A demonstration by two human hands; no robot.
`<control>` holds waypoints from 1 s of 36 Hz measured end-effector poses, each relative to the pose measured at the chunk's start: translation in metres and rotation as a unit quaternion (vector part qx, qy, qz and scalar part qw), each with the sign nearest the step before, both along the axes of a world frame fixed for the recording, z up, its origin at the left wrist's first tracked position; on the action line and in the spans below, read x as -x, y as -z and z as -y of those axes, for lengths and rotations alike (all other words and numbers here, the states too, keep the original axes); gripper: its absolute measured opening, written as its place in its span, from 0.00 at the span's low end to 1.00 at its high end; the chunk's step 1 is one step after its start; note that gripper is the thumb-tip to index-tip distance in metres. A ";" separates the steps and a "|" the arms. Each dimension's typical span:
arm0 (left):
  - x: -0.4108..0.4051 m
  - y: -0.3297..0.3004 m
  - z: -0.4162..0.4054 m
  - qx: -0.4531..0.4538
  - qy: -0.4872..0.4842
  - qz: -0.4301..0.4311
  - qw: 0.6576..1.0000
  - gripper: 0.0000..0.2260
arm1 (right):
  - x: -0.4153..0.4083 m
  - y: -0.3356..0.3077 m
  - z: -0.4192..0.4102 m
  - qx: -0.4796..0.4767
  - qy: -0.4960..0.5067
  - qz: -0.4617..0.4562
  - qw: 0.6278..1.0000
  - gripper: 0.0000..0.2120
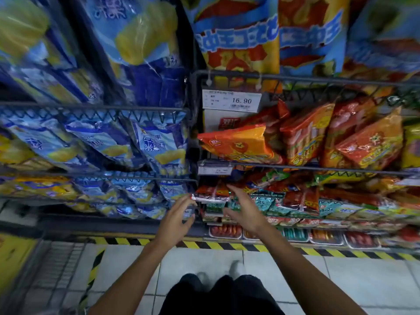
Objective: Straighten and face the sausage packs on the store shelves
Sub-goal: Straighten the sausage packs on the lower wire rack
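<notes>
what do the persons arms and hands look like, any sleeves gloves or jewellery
Both forearms are bare right up to the bottom edge of the picture, so no sleeves show. The left hand and right hand wear no gloves, and no watch, ring or bracelet can be seen on either wrist or finger. Fine detail is slightly blurred.

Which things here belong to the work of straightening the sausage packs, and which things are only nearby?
Belong to the job:
- left hand
- right hand
- red sausage pack between the hands
- orange sausage packs on the shelf above

Only nearby:
- blue snack bags
- price tag
- striped floor tape
</notes>
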State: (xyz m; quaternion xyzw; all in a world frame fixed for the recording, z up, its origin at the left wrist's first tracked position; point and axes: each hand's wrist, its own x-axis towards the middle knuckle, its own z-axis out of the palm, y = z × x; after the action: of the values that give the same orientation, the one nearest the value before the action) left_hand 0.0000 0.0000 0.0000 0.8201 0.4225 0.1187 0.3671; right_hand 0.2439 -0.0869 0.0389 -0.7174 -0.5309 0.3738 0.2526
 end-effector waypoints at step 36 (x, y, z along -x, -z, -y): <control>-0.042 -0.023 -0.032 0.069 0.009 0.222 0.973 0.28 | 0.006 0.009 -0.012 -0.209 0.088 0.059 0.972 0.34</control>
State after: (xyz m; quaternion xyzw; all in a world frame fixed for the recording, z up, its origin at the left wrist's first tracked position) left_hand 0.0424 0.0324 0.0227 0.7500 0.3301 0.2648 0.5084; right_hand 0.2378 -0.0749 0.0300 -0.7136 -0.5460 0.1879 0.3968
